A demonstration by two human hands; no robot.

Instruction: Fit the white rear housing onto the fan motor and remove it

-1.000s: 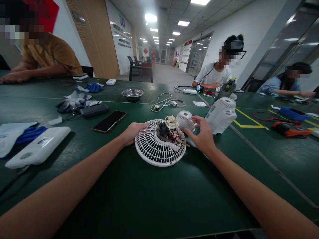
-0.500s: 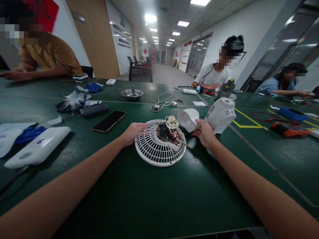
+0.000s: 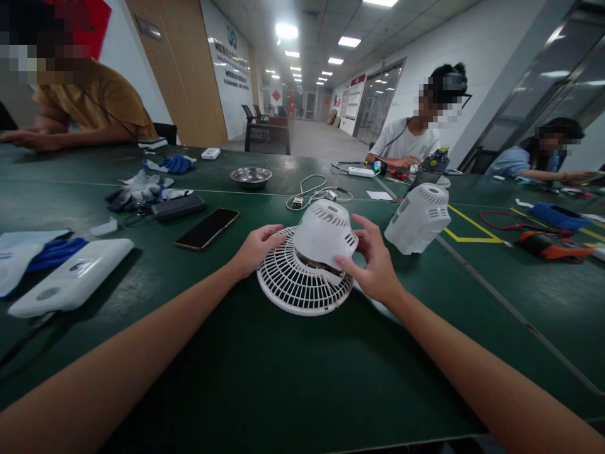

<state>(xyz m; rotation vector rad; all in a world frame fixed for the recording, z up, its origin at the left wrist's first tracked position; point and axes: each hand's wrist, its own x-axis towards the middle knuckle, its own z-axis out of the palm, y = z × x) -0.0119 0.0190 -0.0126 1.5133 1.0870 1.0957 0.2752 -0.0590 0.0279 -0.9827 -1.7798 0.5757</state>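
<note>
A white round fan grille (image 3: 295, 291) lies on the green table, its ribs fanning out from the hub. My left hand (image 3: 259, 250) grips its left rim, thumb on top. My right hand (image 3: 373, 260) holds a white vented motor cover (image 3: 324, 233) from the right, thumb in front and fingers behind. The cover sits over the grille's hub, slightly tilted, and hides the motor and most of the wiring. A dark strip of the inner parts shows under its lower edge. Right of my right hand stands a white plastic fan housing (image 3: 420, 219).
Left lie a phone (image 3: 207, 230), a white power bank (image 3: 73, 277) and gloves (image 3: 142, 192). Beyond the grille are a metal bowl (image 3: 251, 177) and a white cable (image 3: 312, 192). An orange multimeter (image 3: 553, 244) is at right. Several people sit around the table.
My right hand picked up the motor cover from beside the grille, turned it and brought it left over the motor on the hub. My left hand stayed on the rim.
</note>
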